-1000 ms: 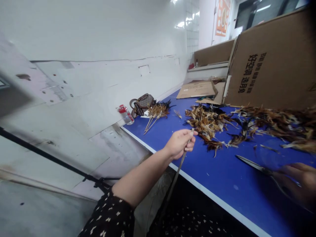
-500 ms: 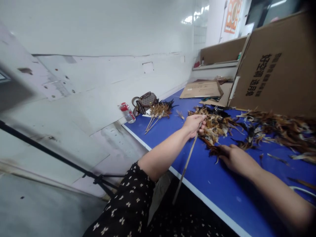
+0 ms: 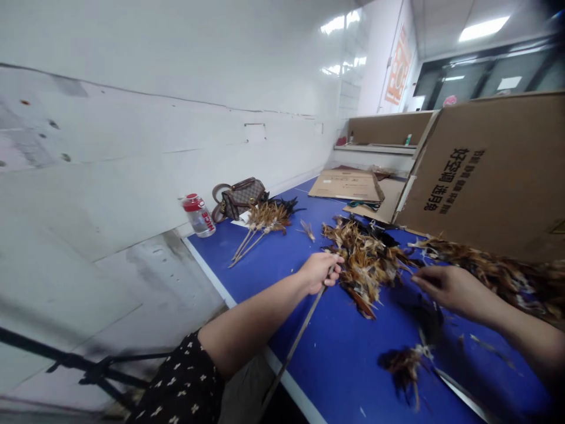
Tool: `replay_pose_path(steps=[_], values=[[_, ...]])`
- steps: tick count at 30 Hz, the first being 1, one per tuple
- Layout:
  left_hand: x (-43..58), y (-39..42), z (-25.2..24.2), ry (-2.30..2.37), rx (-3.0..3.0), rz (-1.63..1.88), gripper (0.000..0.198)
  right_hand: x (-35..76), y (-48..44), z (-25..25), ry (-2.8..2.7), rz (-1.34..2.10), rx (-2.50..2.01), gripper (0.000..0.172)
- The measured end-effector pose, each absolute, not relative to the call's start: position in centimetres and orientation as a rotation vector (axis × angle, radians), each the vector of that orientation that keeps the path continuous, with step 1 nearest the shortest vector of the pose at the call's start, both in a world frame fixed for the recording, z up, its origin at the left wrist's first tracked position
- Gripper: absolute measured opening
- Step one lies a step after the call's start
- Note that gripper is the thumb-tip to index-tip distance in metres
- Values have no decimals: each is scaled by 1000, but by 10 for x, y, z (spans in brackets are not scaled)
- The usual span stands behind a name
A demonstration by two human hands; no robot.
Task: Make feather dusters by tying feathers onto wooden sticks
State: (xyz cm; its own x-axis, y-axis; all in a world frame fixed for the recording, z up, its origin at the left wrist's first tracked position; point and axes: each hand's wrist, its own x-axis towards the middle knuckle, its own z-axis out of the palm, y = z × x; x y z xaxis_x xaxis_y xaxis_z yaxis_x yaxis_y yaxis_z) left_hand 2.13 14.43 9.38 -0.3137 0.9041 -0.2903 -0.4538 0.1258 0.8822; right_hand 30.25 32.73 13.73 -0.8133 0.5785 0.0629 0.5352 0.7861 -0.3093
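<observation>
My left hand point(image 3: 318, 272) is closed around the top of a thin wooden stick point(image 3: 295, 344) that slants down past the edge of the blue table point(image 3: 282, 259). It rests at the near edge of a pile of brown and black feathers point(image 3: 364, 259). My right hand point(image 3: 445, 287) reaches in from the right, fingers pinched on the pile's right side; what they hold is too blurred to name. A small tuft of feathers point(image 3: 404, 365) lies on the table below my right hand.
Finished feather sticks point(image 3: 260, 221) lie near a handbag point(image 3: 238, 197) and a red-capped bottle point(image 3: 198, 215) at the table's far left. A large cardboard box point(image 3: 489, 171) stands at the right, flat cardboard point(image 3: 346, 185) behind. Scissors' blade point(image 3: 459, 391) lies at lower right.
My left hand with the stick has drawn back toward me from the pile. My right hand has shifted right and lifted. A small tuft now lies on the table. The camera has swung left.
</observation>
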Motion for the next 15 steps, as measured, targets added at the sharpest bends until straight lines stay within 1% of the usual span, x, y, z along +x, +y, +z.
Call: replay_pose_path(steps=[2, 4, 8, 10, 11, 15], values=[[28, 150, 86, 1168, 538, 1444, 21, 272, 356, 142, -2800, 329, -961, 41], [34, 153, 76, 1076, 580, 1416, 30, 236, 382, 138, -2770, 279, -1017, 36], [36, 152, 55, 966, 601, 1390, 44, 159, 427, 115, -2721, 220, -1139, 29], [34, 153, 47, 954, 590, 1356, 48, 124, 447, 102, -2710, 209, -1184, 26], [33, 153, 44, 946, 583, 1340, 49, 107, 457, 96, -2709, 202, -1205, 26], [29, 158, 40, 891, 562, 1301, 51, 54, 490, 76, -2743, 161, -1270, 38]])
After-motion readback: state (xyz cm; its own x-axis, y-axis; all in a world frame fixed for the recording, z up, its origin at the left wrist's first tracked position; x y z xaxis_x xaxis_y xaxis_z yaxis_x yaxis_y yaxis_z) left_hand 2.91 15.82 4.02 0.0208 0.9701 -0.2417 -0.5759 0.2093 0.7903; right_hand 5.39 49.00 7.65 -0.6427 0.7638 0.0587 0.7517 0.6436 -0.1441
